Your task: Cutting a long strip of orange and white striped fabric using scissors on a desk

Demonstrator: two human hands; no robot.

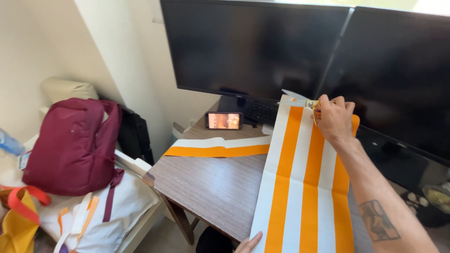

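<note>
The striped sheet [300,187] lies lengthwise, lower centre to upper right of the frame. Scissors [300,99] are held closed-fisted in the right hand [333,118] at its far end; the left hand [248,244] rests flat at the near edge.

You sit at a home desk: two dark monitors [300,47], a maroon backpack [75,145] on bedding [112,206] beside you.

grey-brown wood-grain table [211,180] w/ long orange & white striped paper sheet [302,187] lying across it, a cut orange/white paper strip [218,147], small lit phone [224,120], 2 dark monitors [255,47] at back.
</note>
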